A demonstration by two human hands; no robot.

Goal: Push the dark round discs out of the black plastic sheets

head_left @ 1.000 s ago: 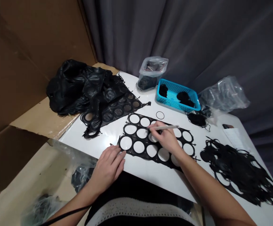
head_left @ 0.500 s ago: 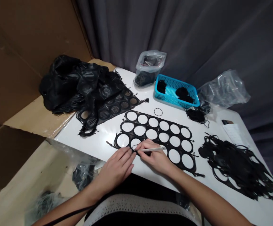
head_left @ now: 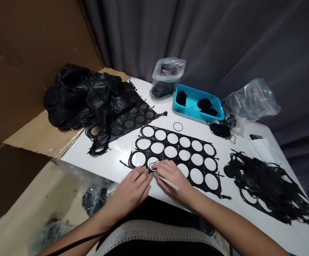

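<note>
A flat black rubber sheet (head_left: 178,146) cut with rows of round holes lies on the white table (head_left: 109,160). My left hand (head_left: 131,188) rests flat on the sheet's near edge, with its fingers together and holding nothing. Beside it, my right hand (head_left: 170,179) pinches a slim white pen-like tool (head_left: 167,182) whose tip is hidden under my fingers. Both hands are next to a thin black ring (head_left: 152,163) that lies inside one hole. A second loose ring (head_left: 178,126) sits beyond the sheet.
A heap of black cut sheets (head_left: 109,106) lies at the far left, and a tangled black pile (head_left: 266,188) at the right. Behind are a blue plastic basket (head_left: 197,103) holding black tangles and clear plastic bags (head_left: 250,99). Cardboard (head_left: 37,135) walls the left side.
My right hand has moved left and toward me, next to my left hand. The white tool has swung from pointing right to pointing down and right. My left hand has barely moved.
</note>
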